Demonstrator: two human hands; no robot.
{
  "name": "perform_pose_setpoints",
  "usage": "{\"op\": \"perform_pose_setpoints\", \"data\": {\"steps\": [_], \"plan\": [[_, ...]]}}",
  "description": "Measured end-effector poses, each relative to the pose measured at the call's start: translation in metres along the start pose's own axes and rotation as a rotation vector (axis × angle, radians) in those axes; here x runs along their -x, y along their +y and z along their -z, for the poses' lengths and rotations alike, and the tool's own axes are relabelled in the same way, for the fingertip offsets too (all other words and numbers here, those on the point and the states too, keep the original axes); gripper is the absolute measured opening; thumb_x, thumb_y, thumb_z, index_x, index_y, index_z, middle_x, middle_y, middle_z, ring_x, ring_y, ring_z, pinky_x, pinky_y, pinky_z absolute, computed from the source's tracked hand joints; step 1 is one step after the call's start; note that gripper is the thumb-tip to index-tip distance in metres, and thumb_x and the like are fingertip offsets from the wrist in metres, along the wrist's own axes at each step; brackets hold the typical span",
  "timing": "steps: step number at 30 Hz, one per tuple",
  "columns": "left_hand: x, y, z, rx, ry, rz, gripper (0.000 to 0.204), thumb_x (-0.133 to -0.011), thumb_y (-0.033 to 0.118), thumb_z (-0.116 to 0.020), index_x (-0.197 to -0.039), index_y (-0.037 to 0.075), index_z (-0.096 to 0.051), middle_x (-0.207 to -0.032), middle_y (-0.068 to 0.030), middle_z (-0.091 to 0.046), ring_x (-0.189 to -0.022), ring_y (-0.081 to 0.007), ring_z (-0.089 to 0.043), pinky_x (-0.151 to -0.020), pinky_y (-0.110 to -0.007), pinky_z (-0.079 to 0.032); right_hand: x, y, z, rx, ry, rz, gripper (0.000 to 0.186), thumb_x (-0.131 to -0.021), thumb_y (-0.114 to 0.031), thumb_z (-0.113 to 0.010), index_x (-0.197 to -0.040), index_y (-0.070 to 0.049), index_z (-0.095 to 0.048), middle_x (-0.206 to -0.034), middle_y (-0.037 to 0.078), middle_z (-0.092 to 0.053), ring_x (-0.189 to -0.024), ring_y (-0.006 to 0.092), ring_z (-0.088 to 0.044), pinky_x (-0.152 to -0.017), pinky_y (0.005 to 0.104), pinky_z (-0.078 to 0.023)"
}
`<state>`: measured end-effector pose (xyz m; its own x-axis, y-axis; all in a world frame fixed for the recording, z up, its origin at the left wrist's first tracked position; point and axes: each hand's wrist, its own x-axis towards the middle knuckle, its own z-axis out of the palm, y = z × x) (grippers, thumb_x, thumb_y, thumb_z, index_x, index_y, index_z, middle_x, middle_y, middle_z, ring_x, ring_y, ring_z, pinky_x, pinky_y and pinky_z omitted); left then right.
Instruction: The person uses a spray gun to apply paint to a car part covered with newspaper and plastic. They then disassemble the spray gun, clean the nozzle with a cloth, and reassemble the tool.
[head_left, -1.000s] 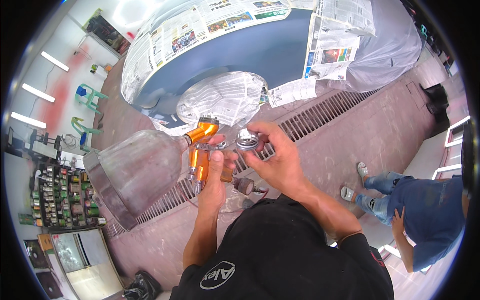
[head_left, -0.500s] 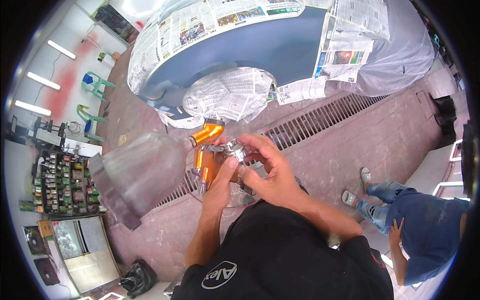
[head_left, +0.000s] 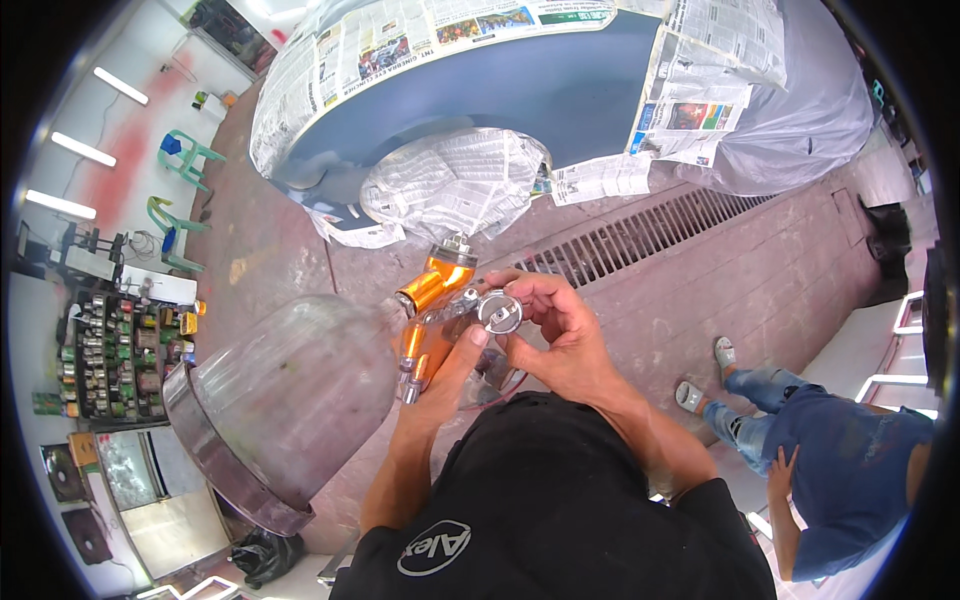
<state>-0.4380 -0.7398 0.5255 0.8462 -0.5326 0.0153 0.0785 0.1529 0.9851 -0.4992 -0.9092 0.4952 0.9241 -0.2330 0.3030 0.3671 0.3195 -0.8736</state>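
Observation:
My left hand (head_left: pixel 447 375) is closed around the body of an orange and silver spray gun (head_left: pixel 452 266). The gun's large, cloudy see-through paint cup (head_left: pixel 295 400) leans to the lower left, its wide dark rim facing down and outward. A round silver air cap (head_left: pixel 500 313) with a small centre hole is turned toward me. My right hand (head_left: pixel 570 345) pinches that cap at its right side, its fingers curled and thumb below. My left thumb tip lies against its lower left edge. The gun's metal nozzle end points away from me. The gun's handle is partly hidden by my left hand.
Ahead stands a blue-grey car panel (head_left: pixel 480 95) bordered by taped newspaper (head_left: pixel 450 180) and plastic sheeting (head_left: pixel 810 120). A floor grate (head_left: pixel 640 235) runs in front. Another person (head_left: pixel 830 460) is at the right. Shelved cans (head_left: pixel 110 360) and green chairs (head_left: pixel 190 160) are at left.
The gun and its cup have tilted and come nearer, so the cup shows larger. The air cap has turned its face toward me, and both hands have shifted slightly right.

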Motion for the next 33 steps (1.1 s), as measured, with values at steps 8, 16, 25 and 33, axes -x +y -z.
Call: {"op": "perform_pose_setpoints", "data": {"steps": [8, 16, 25, 33], "plan": [[-0.004, 0.011, -0.007, -0.058, -0.034, 0.046, 0.053, -0.111, 0.021, -0.060, -0.156, -0.005, -0.049, -0.144, -0.0166, -0.065, -0.136, -0.0251, -0.062, -0.116, -0.040, -0.048, -0.002, 0.009, 0.000, 0.012, 0.031, -0.014, 0.053, -0.089, 0.011, -0.075, -0.137, -0.008, -0.061, -0.150, 0.010, -0.064, -0.114, 0.0121, -0.067, -0.094, 0.0302, -0.054], [-0.003, 0.002, -0.006, -0.110, 0.006, -0.031, 0.048, -0.109, 0.012, -0.064, -0.154, -0.003, -0.054, -0.144, -0.0140, -0.067, -0.131, -0.0225, -0.064, -0.112, -0.039, -0.051, 0.002, 0.001, 0.004, 0.118, 0.053, -0.106, 0.053, -0.090, 0.009, -0.074, -0.141, -0.005, -0.065, -0.132, 0.005, -0.072, -0.099, 0.0086, -0.066, -0.085, 0.0266, -0.054], [0.002, -0.010, 0.002, -0.223, 0.019, -0.055, 0.042, -0.110, 0.012, -0.061, -0.149, -0.003, -0.057, -0.137, -0.0123, -0.069, -0.126, -0.0197, -0.064, -0.110, -0.038, -0.050, 0.002, -0.014, -0.008, -0.109, 0.115, -0.282, 0.038, -0.101, 0.006, -0.067, -0.138, -0.003, -0.064, -0.141, 0.009, -0.069, -0.116, 0.0134, -0.069, -0.098, 0.0317, -0.058], [0.013, -0.047, 0.008, -0.309, 0.097, -0.017, 0.034, -0.111, 0.015, -0.062, -0.142, 0.001, -0.062, -0.113, -0.0019, -0.066, -0.102, -0.0083, -0.060, -0.083, -0.028, -0.049, 0.004, -0.006, -0.006, -0.020, 0.213, -0.384, 0.027, -0.104, -0.001, -0.069, -0.131, -0.002, -0.070, -0.121, 0.003, -0.076, -0.107, 0.0085, -0.070, -0.092, 0.0268, -0.058]]}}
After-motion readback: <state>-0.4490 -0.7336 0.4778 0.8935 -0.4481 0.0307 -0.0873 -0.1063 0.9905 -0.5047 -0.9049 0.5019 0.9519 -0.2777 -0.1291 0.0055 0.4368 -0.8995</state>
